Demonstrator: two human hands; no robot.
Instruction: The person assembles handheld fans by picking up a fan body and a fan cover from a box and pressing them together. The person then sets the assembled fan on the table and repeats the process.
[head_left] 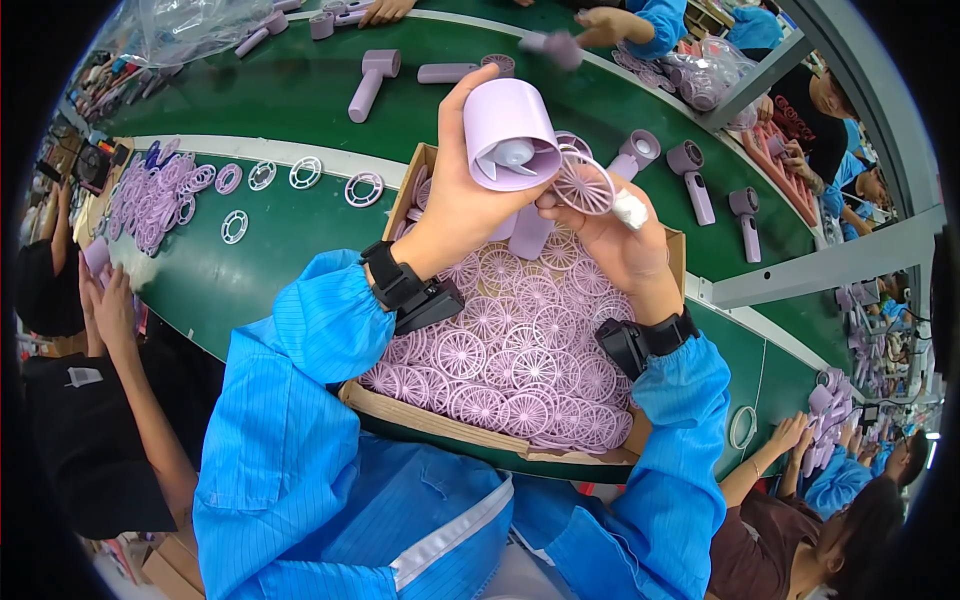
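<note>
My left hand (455,205) is wrapped round the head of a lilac handheld fan (508,115), whose open end faces me with the blades showing inside. Its handle hangs down between my hands. Close beside that open end, my right hand (625,250) pinches a round lilac spoked grille (584,184) at its edge, tilted. A white wrap (629,210) covers one of my right fingertips. Below both hands stands a cardboard box (435,413) full of loose lilac grilles (510,345). Another round lilac part behind the grille is partly hidden.
Several lilac fans, one a fan (374,85), lie on the green conveyor (280,90) beyond the box. A heap of lilac rings (160,200) and a few white rings (305,172) are at the left. Grey metal posts (830,257) rise at the right. Co-workers sit around.
</note>
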